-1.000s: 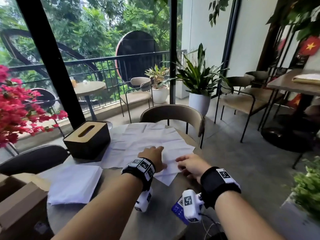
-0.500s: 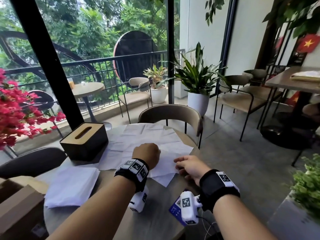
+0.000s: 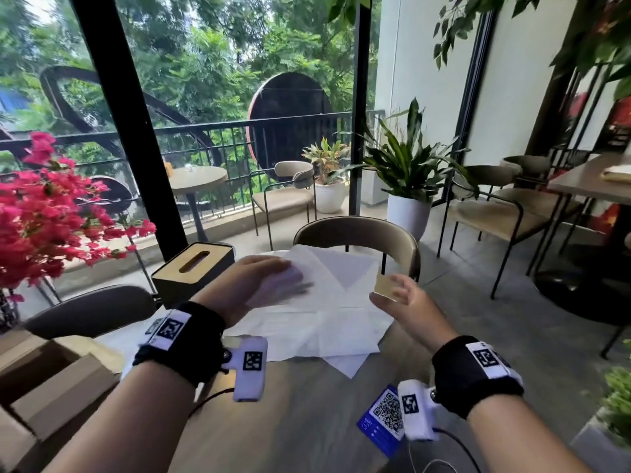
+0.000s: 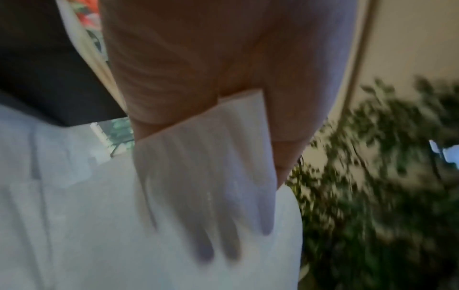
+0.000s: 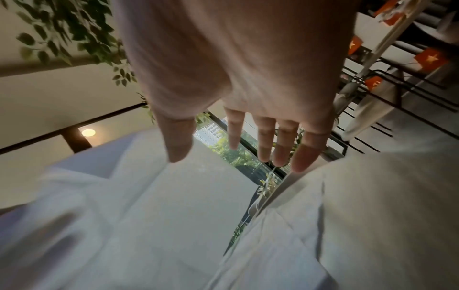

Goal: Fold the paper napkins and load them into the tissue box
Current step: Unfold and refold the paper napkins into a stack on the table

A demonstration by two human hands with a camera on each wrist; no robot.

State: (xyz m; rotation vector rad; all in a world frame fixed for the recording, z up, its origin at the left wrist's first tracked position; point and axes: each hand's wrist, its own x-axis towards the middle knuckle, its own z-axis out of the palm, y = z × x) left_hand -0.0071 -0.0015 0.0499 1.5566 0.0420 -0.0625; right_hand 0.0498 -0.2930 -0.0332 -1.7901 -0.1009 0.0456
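Both hands have risen off the table since a second ago: the left hand [image 3: 254,281] now lifts a napkin [image 3: 327,268], pinched against its fingers; the right hand [image 3: 399,302] hovers beside it, fingers spread; tissue box [image 3: 193,268] just left of the left hand

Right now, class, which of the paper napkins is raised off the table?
The top napkin, gripped by the left hand, whose fingers show through it. Its edge is raised, while the other napkins lie flat on the table.
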